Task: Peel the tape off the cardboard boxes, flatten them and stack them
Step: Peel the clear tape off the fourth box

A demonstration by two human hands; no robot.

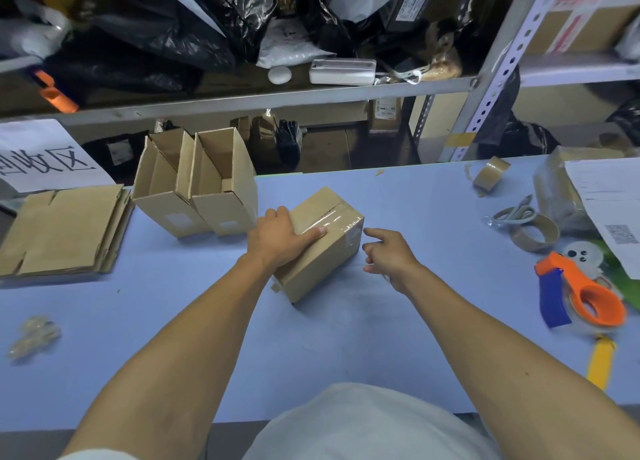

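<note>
Our left hand [277, 238] grips the taped box [320, 243] lying on the table [398, 321]. Its long axis runs near-left to far-right. Our right hand [389, 255] hovers beside it, fingers loosely spread, empty.

Matt cardboard box [320, 251] — glossy tape [332, 217].
</note>
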